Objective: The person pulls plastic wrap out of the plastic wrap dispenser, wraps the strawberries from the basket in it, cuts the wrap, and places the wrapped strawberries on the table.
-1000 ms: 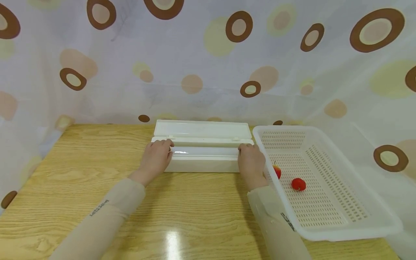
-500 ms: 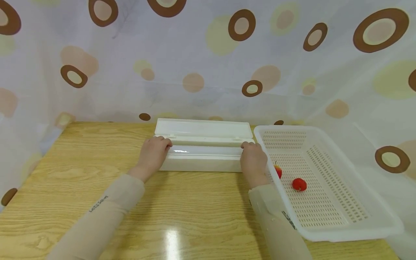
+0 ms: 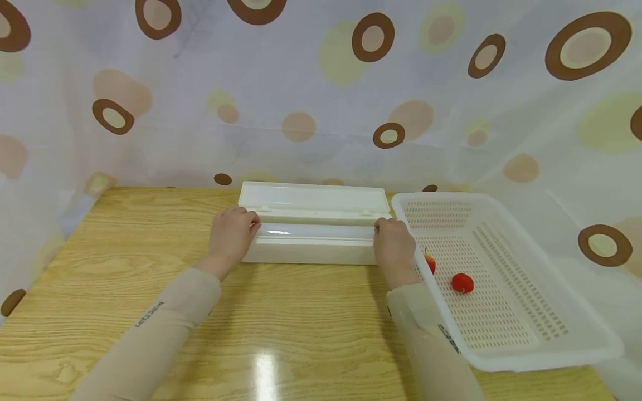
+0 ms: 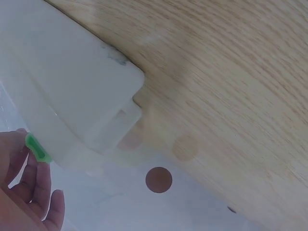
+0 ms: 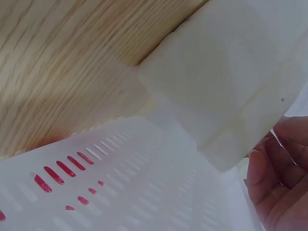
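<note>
A long white cling film dispenser [image 3: 311,255] lies on the table with its lid [image 3: 314,196] raised at the back. Glossy clear film [image 3: 316,231] shows along its top between the hands. My left hand [image 3: 232,234] is at the box's left end; in the left wrist view its thumb and finger pinch a small green slider [image 4: 38,148] at the box edge. At the right end, my right hand [image 3: 394,245] has curled fingers; the right wrist view shows what looks like a thin clear film edge between them. Both hands' fingertips are partly hidden in the head view.
A white perforated basket [image 3: 544,287] stands close to the right of the box, beside my right forearm. In it lie a red round fruit [image 3: 462,283] and a red-yellow one [image 3: 429,263], partly behind the rim. A patterned curtain [image 3: 301,83] hangs behind the wooden table [image 3: 301,323].
My left hand has slid left along the box to its end. The right hand has shifted slightly right. Box, lid and basket stay in place.
</note>
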A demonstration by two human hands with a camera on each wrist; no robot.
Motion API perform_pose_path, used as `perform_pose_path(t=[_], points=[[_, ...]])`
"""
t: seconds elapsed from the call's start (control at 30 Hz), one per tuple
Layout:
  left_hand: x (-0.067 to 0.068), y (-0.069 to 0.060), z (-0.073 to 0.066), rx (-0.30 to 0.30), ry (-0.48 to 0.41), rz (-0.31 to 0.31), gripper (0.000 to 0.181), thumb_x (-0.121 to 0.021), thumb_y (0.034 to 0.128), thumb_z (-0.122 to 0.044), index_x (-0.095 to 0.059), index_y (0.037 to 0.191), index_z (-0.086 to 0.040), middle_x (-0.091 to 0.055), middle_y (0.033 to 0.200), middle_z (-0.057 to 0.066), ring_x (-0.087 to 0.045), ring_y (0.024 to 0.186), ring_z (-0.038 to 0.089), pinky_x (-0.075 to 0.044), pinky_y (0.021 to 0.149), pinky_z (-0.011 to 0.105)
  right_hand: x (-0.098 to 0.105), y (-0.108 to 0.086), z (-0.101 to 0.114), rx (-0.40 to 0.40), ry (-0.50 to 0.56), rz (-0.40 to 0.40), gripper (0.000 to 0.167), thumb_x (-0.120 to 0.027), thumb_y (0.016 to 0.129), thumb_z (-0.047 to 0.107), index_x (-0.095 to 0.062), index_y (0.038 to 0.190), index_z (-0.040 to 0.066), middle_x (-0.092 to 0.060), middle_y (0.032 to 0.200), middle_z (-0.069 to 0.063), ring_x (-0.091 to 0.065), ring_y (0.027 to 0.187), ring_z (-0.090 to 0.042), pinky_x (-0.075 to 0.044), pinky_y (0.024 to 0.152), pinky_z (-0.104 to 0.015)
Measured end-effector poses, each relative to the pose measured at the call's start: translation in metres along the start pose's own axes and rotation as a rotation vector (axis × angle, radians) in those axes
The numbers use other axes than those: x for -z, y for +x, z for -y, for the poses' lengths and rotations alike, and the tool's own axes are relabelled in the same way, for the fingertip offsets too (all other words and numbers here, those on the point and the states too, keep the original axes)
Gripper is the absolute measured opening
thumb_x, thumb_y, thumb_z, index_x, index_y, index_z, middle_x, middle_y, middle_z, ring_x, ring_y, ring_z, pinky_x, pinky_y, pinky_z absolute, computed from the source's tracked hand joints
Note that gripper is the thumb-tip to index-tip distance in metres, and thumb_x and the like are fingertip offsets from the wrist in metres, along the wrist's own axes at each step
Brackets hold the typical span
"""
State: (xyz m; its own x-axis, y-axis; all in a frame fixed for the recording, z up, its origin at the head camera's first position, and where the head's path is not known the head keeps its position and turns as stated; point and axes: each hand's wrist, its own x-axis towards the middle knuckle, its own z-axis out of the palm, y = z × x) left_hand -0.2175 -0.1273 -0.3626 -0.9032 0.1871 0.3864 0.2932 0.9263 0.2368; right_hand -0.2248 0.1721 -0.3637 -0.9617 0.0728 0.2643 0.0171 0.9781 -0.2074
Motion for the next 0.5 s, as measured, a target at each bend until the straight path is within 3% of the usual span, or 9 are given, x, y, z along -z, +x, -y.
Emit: perform_pose_path(t=[0.5], points=[[0.0047, -0.0012, 0.003, 0.03, -0.005, -0.004, 0.012, -0.063, 0.0892, -0.018, -0.07, 0.092, -0.009, -0.069, 0.094, 0.009, -0.06, 0.09, 0.028, -0.047, 0.081, 0.045, 0.0075, 0.0048, -0.0058, -0.026, 0.015, 0.058, 0.017, -0.057, 0.093, 0.019, -0.067, 0.098, 0.007, -0.067, 0.096, -0.015, -0.061, 0.09, -0.031, -0.052, 0.065, -0.046]])
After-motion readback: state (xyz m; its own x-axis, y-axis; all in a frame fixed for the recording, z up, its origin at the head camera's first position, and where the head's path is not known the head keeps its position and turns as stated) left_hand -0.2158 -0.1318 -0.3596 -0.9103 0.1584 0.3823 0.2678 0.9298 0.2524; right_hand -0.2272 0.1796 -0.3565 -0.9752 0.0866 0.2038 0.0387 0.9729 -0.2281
